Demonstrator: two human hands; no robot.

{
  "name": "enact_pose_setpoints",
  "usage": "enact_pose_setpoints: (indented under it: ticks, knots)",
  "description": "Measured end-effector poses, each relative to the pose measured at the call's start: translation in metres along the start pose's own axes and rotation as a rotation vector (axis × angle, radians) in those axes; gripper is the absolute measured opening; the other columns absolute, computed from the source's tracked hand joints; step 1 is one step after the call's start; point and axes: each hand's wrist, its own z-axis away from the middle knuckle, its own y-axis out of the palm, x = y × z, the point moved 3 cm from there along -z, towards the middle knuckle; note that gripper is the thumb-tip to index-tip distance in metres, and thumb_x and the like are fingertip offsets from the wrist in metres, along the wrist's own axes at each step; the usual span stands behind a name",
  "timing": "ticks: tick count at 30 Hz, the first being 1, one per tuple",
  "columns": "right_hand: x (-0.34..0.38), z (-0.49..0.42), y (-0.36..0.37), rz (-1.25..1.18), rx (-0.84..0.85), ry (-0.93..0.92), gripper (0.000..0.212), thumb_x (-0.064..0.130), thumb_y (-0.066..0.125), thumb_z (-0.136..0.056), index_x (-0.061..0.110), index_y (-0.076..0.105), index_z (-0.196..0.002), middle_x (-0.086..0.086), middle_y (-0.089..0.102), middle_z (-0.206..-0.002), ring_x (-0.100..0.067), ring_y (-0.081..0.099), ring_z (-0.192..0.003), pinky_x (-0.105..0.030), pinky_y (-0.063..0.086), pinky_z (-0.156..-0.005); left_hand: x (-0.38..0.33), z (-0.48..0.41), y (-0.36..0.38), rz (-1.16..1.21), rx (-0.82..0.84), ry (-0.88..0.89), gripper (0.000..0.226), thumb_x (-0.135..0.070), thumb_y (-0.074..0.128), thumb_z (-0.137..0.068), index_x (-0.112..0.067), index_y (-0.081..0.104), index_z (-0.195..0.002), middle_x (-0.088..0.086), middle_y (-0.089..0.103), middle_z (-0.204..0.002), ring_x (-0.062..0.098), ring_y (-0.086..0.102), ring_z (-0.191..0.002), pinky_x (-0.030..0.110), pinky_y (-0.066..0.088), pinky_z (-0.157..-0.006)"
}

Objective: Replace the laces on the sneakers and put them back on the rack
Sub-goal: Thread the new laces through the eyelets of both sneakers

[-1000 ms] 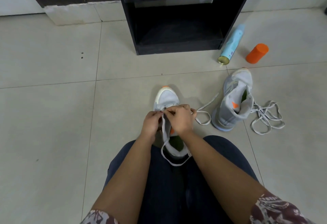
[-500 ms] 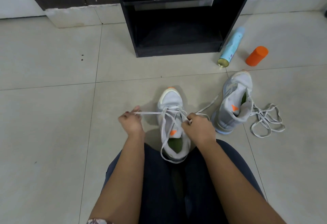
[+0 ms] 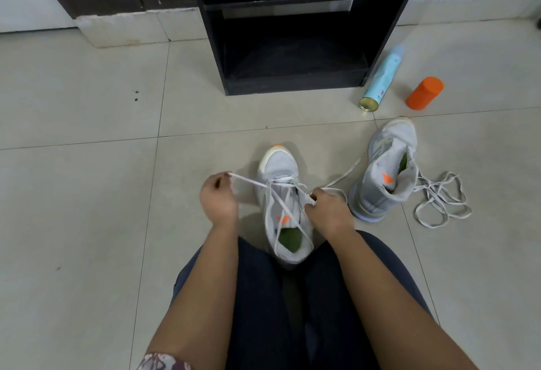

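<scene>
Both hands have drawn apart since a second ago, when they were bunched together over the tongue; over the last half second they have hardly shifted. The left hand (image 3: 218, 200) is curled into a loose fist to the left of the sneaker (image 3: 279, 165), pinching one end of the pale lace (image 3: 248, 181), which runs taut from its fingers to the lower eyelets. The right hand (image 3: 328, 211) sits against the shoe's right side, fingers curled round the other strand, whose free end trails off towards the second sneaker (image 3: 386, 165). The worked sneaker stands upright on the tiled floor (image 3: 87, 194) between the person's knees in dark trousers (image 3: 263, 311), toe pointing at the black rack (image 3: 210, 33). The second sneaker stands to its right with a loose lace (image 3: 442, 200) heaped beside it. A blue spray can (image 3: 382, 77) and an orange container (image 3: 424, 93) lie near the rack's right corner.
</scene>
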Motion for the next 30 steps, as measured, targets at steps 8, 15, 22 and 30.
enact_pose_setpoints:
  ticks: [8, 15, 22, 30]
  knots:
    - [0.008, 0.037, -0.012, 0.201, -0.019, -0.018, 0.047, 0.048, 0.051, -0.09, 0.014, 0.044, -0.121, -0.006, 0.062, -0.111, -0.028, 0.06, -0.104, -0.032, 0.037, -0.07, -0.004, 0.027, 0.025, -0.815, 0.459, 0.436, 0.026, -0.023, 0.049, -0.092, -0.037, 0.065, -0.107, -0.013, 0.062, -0.118, 0.007, 0.057, -0.111, 0.046, 0.01, -0.113]
    - [0.013, 0.045, -0.005, 0.323, 0.044, 0.014, 0.038, 0.023, 0.051, -0.091, 0.014, 0.037, -0.125, -0.007, 0.062, -0.111, -0.028, 0.062, -0.101, -0.031, 0.038, -0.068, 0.001, 0.02, 0.025, -0.751, 0.469, 0.413, 0.014, -0.03, 0.057, -0.089, -0.034, 0.069, -0.092, -0.012, 0.072, -0.097, 0.011, 0.065, -0.096, 0.047, 0.036, -0.105]
    - [0.032, 0.055, -0.021, -0.032, 0.083, -0.117, 0.026, 0.013, 0.054, -0.086, 0.02, 0.047, -0.11, -0.008, 0.068, -0.093, -0.026, 0.065, -0.083, -0.032, 0.048, -0.07, -0.002, 0.024, 0.029, -0.751, 0.448, 0.432, 0.015, -0.023, 0.056, -0.089, -0.029, 0.069, -0.096, -0.007, 0.07, -0.101, 0.016, 0.064, -0.091, 0.042, 0.044, -0.095]
    - [0.019, 0.017, -0.013, 0.078, -0.172, -0.109, 0.033, 0.033, 0.057, -0.09, 0.017, 0.047, -0.116, -0.006, 0.061, -0.106, -0.029, 0.058, -0.097, -0.035, 0.047, -0.075, -0.002, 0.023, 0.028, -0.654, 0.474, 0.309, 0.015, -0.02, 0.052, -0.09, -0.022, 0.067, -0.094, -0.006, 0.069, -0.096, 0.018, 0.062, -0.088, 0.035, 0.046, -0.089]
